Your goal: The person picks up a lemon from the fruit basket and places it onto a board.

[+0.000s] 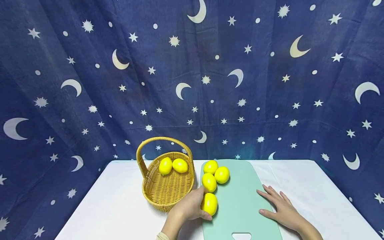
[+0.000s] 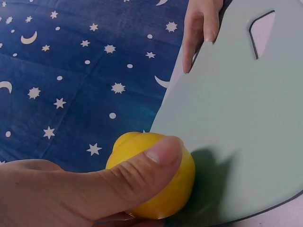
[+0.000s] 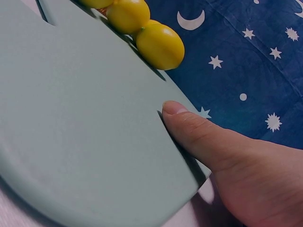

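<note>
On the left edge of a pale green cutting board, my left hand grips the nearest lemon. In the left wrist view the thumb lies across that lemon; the other fingers are mostly hidden. Three more lemons sit just beyond it on the board, among them a middle one and one to the right. My right hand rests at the board's right edge with fingers spread, its thumb over the edge in the right wrist view.
A wicker basket with a tall arched handle stands left of the board, close to my left hand. Two lemons lie inside at its back. A white-covered table carries everything, and a dark blue star-patterned curtain hangs behind.
</note>
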`<state>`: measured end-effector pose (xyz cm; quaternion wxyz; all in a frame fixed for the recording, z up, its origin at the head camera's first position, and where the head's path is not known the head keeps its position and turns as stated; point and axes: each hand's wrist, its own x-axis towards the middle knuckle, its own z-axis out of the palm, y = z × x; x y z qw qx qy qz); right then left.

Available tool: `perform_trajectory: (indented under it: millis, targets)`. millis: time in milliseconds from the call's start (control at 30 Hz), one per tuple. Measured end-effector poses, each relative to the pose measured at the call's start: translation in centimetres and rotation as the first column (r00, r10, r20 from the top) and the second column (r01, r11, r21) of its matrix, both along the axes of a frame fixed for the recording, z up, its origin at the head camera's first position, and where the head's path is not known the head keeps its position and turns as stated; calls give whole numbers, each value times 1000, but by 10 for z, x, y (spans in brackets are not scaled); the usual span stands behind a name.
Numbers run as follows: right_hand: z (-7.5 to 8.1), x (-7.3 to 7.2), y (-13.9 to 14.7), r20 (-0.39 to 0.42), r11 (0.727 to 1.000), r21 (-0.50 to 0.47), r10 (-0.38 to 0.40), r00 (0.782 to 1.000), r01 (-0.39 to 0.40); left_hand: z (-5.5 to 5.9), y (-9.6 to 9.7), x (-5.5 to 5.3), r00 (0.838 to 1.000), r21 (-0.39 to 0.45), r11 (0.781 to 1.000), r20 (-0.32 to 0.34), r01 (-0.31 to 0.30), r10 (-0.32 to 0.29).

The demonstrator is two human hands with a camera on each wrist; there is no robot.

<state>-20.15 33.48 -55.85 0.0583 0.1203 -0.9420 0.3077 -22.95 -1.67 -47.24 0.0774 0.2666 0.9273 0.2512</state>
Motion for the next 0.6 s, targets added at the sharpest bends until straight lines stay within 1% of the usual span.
perform_trajectory:
  millis: [233, 367, 600]
  targets:
    - [0, 0, 0, 1, 1000, -10, 7, 1000, -7, -2, 0, -1, 1000, 13, 1000, -28, 4, -4]
    - [0, 1, -1, -6, 1000, -10, 6, 1000, -6, -4, 0, -3, 1000, 21, 1000, -30, 5, -5]
    - [-1, 2, 0, -37, 1000, -4, 5, 999, -5, -5, -1, -2, 999, 25, 1000, -40, 14, -13]
